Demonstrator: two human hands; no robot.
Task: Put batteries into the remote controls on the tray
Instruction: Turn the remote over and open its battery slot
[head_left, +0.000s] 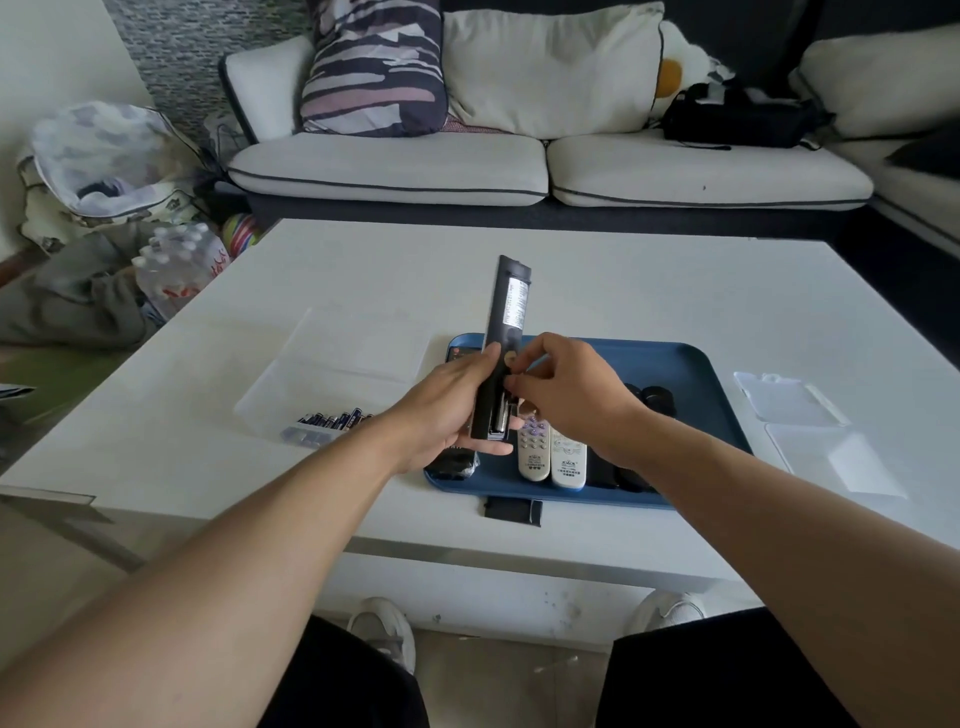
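My left hand (452, 410) grips a long black remote (506, 322) by its lower end, back side up, above the left part of the blue tray (691, 364). Its battery bay is open near my fingers. My right hand (566, 395) pinches a battery (511, 358) against the remote's back, just above the bay. Two white remotes (553, 457) and dark remotes lie on the tray under my hands. The black battery cover (513, 512) lies on the table in front of the tray. Blue batteries (332, 421) stand in a clear box on the left.
The white table (623, 280) also carries a clear box lid (343, 343) to the left and clear plastic packaging (795, 400) to the right. A white sofa (545, 166) stands behind the table. Bags and bottled water (179, 265) sit on the floor at left.
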